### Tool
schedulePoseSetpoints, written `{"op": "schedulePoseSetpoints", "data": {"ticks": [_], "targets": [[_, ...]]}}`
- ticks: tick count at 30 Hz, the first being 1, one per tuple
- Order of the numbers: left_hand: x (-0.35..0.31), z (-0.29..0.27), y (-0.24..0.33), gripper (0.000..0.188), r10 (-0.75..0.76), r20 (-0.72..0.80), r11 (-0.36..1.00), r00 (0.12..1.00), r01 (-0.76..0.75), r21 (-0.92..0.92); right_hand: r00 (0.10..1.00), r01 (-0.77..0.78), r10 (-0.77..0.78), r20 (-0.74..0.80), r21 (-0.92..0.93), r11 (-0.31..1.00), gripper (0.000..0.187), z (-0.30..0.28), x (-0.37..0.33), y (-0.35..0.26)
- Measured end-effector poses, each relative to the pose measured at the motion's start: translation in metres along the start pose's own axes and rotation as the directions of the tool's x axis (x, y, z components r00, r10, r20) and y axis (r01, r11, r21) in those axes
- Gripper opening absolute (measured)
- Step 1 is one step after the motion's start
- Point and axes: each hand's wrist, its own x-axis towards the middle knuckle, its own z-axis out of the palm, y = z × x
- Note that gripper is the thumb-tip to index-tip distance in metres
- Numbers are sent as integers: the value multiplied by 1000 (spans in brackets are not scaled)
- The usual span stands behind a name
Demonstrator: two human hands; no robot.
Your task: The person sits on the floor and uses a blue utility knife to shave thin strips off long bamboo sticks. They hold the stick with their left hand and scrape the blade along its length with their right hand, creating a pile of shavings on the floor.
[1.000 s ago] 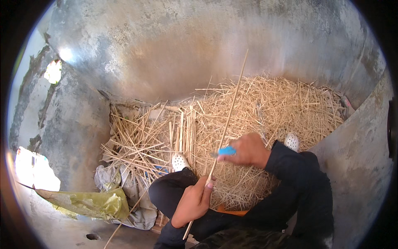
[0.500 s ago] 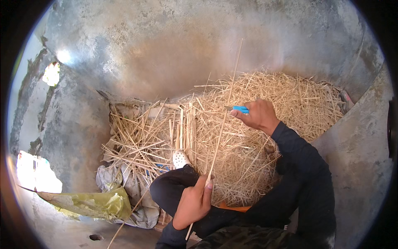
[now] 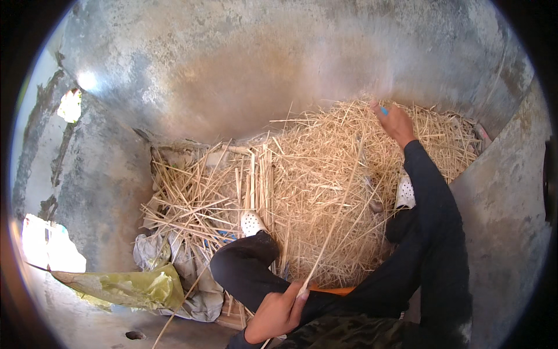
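Outward to the frame's upper right my right hand (image 3: 397, 125) has swung, while my left hand (image 3: 276, 314) has dropped at lower centre. Over the broad heap of pale yellow straw (image 3: 319, 168) slants a long, thin, tan wood-like strip (image 3: 326, 241), rising from my left hand's pinch. My right hand grips a small blue-handled tool (image 3: 384, 110) near its blurred far end. Probably a scraping stroke finishing; another calls for a steady pinch.
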Motion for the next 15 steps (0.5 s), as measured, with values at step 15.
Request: {"op": "schedulePoseSetpoints", "data": {"ticks": [15], "targets": [[83,14,-45,38,-149,-121,580,981,-12,-815,743,454,-570,350,362,814,47,4,-115,-92]]}}
